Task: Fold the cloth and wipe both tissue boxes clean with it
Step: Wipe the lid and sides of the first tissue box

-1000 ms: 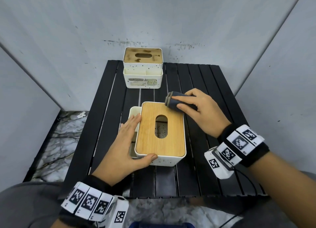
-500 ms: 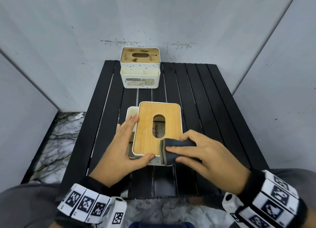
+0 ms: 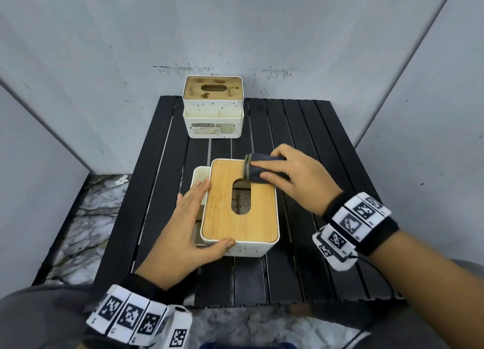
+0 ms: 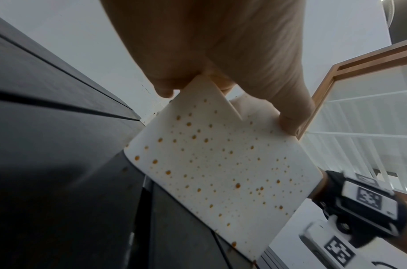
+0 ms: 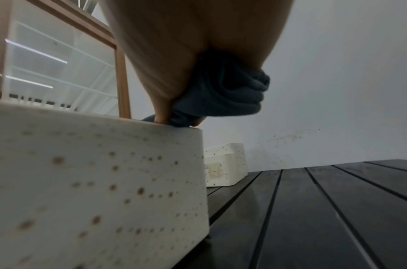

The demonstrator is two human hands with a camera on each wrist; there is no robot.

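A white speckled tissue box (image 3: 248,248) with a wooden lid (image 3: 222,212) stands in the middle of the black slatted table (image 3: 314,144). My right hand (image 3: 293,178) grips a folded dark grey cloth (image 3: 255,169) and presses it on the lid's far right corner, by the oval slot. In the right wrist view the cloth (image 5: 230,94) bulges from under the palm above the box's wall (image 5: 94,182). My left hand (image 3: 183,231) lies flat against the box's left side, thumb on the near wall (image 4: 220,163). A second tissue box (image 3: 213,110) with a stained lid stands at the table's far edge.
Grey walls close in the table at the back and on both sides. A marble floor (image 3: 86,217) shows left of the table and below its near edge. A small white scrap (image 3: 121,179) lies on the floor at the left.
My right hand has swept the cloth from the far right corner of the lid down to its near edge and back up to the far corner. The left hand has stayed on the box.
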